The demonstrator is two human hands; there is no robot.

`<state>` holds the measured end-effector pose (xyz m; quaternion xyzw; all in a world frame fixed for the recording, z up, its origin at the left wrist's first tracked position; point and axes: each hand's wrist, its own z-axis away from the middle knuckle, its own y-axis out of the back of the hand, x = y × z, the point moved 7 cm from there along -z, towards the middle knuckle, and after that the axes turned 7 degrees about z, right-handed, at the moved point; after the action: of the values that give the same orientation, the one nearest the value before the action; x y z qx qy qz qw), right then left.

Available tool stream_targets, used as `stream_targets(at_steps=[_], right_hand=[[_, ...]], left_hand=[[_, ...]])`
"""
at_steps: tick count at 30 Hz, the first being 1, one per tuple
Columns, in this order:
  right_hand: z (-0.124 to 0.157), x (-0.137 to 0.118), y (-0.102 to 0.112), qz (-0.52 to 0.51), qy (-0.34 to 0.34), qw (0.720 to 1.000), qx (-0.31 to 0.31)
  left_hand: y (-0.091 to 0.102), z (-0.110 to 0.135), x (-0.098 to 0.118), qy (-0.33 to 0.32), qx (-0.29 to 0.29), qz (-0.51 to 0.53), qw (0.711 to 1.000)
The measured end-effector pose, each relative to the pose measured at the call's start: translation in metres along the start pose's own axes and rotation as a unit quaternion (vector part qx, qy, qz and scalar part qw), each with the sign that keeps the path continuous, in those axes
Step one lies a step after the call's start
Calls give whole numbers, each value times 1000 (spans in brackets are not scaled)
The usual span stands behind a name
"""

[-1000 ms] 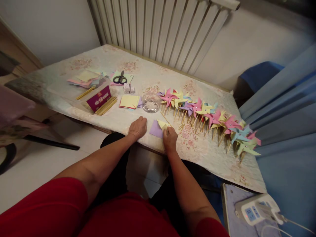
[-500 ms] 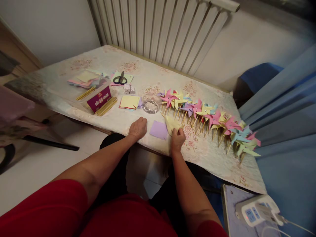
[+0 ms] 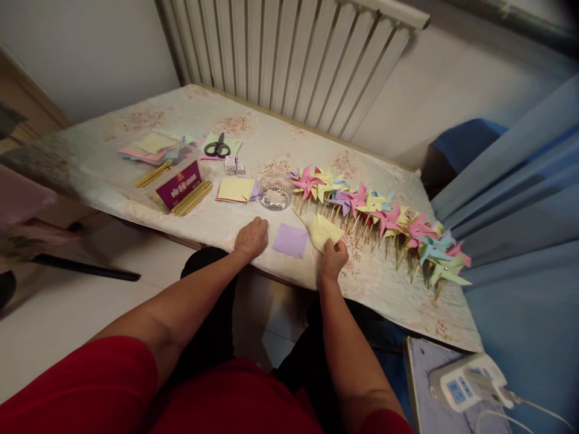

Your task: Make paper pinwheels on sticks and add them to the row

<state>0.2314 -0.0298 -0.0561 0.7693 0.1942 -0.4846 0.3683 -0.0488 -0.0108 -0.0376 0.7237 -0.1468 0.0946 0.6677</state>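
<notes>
My right hand [image 3: 333, 259] pinches the near edge of a pale yellow sheet of paper [image 3: 324, 230], partly folded or lifted. A thin wooden stick [image 3: 299, 217] sticks out past the paper's left corner; the paper hides its other end. Left of that, a flat purple paper square [image 3: 290, 239] lies on the table. My left hand [image 3: 252, 237] rests near the table's front edge with its fingers curled closed; whatever they may hold is hidden. Beyond the square sits a clear round dish [image 3: 275, 194] of small shiny pieces.
Paper pinwheels [image 3: 389, 218] on sticks line the right side. A yellow paper stack [image 3: 235, 190], small boxes [image 3: 234, 164], scissors [image 3: 218, 146], stick bundle [image 3: 192, 199] and clear plastic box with purple label [image 3: 180, 185] occupy the left. A power strip [image 3: 470, 381] lies at lower right.
My right hand has moved slightly right with the yellow paper, which now shows more of its broad face. The left hand stays in place. The view has shifted a little.
</notes>
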Motion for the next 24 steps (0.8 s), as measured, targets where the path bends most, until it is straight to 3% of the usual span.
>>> stream_targets(at_steps=[14, 18, 21, 23, 24], right_hand=[[4, 4, 7, -35, -39, 999, 14], [6, 8, 7, -54, -72, 996, 14], [3, 5, 11, -58, -75, 995, 30], [0, -5, 14, -58, -56, 996, 44], [-2, -12, 17, -55, -39, 996, 55]], left_hand=[[0, 1, -5, -28, 28, 19, 999], [5, 0, -10, -26, 64, 102, 992], [17, -1, -7, 11, 129, 270, 954], [20, -5, 5, 35, 129, 420, 898], [17, -9, 14, 56, 95, 508, 854]])
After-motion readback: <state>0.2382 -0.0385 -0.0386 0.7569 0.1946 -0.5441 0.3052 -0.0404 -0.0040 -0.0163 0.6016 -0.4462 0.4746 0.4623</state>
